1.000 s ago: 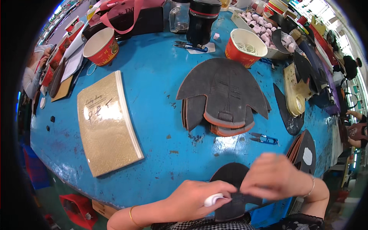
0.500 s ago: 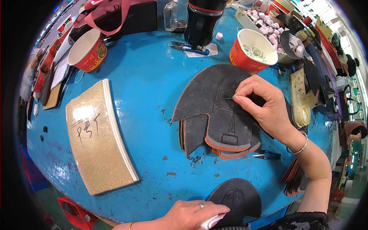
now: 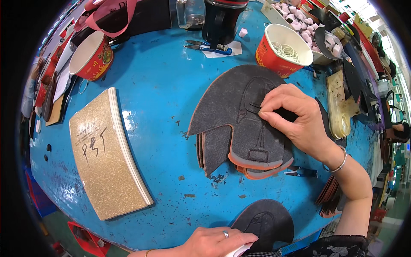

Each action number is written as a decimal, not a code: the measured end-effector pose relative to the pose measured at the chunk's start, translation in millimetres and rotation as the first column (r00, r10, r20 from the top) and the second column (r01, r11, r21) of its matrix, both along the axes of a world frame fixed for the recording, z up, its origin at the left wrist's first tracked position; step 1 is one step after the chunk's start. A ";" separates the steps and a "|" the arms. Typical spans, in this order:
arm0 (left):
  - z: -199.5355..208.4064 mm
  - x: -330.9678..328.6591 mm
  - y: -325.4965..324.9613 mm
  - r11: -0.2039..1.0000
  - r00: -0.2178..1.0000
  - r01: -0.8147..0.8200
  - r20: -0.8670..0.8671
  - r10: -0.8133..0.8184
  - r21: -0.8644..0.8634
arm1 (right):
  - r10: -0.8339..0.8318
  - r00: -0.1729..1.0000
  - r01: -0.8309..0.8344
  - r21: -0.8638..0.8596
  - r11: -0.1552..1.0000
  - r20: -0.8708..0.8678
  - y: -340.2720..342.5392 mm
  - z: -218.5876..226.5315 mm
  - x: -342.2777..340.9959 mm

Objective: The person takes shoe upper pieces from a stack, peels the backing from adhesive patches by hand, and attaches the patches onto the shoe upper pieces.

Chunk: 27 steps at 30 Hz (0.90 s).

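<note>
Right hand [image 3: 302,124] pinches two thin dark ends [image 3: 254,105]; left hand [image 3: 212,242] holds one white wad [image 3: 238,251].

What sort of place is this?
Probably a leather or shoe-parts workshop: a stack of dark cut pieces, thread snips beside it, and a scuffed blue worktable beneath.

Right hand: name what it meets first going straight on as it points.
The right hand would probably meet the large dark piece beneath its fingers; depth is unclear, and they may already touch it.
</note>
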State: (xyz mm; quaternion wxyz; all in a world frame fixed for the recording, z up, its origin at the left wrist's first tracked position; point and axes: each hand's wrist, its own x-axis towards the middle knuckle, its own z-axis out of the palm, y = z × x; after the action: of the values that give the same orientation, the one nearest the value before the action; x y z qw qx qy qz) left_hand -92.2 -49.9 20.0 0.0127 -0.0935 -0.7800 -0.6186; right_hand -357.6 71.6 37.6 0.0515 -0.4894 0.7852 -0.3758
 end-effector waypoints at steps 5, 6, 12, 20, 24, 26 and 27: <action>6.4 -1.5 -4.2 1.000 1.000 0.024 0.006 -0.024 -0.017 | 0.054 0.997 -0.050 0.053 0.997 -0.060 -4.6 6.1 -3.8; 6.3 1.7 -4.7 0.999 0.996 0.049 0.068 -0.050 0.017 | 0.055 0.997 -0.052 0.051 0.997 -0.059 -6.2 6.6 -2.7; 4.1 1.9 -5.4 0.998 0.997 0.058 0.056 -0.059 0.022 | 0.191 0.909 -0.113 0.222 0.969 -0.371 -3.3 14.0 3.3; 12.0 -5.4 1.5 0.999 0.997 0.044 0.055 -0.045 0.023 | 0.287 0.858 -0.170 0.292 0.941 -0.425 14.7 21.3 9.9; 10.9 1.1 2.6 1.000 0.998 -0.018 0.063 0.020 -0.024 | 0.015 0.980 -0.021 0.031 0.999 0.199 54.6 32.7 1.8; 11.6 1.0 2.9 0.998 0.995 -0.041 0.085 0.045 -0.053 | -0.073 0.977 0.066 0.041 0.997 0.198 99.0 46.3 10.2; 8.3 2.0 5.1 0.997 0.990 -0.067 0.122 0.070 -0.025 | -0.194 0.969 0.170 0.158 0.973 0.152 129.9 50.6 14.1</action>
State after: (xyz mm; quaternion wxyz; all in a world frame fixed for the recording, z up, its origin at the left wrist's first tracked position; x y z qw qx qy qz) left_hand -90.2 -44.8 28.3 -0.0152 -0.0284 -0.7886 -0.6140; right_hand -343.5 201.4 88.3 0.1172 -0.3769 0.8448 -0.3612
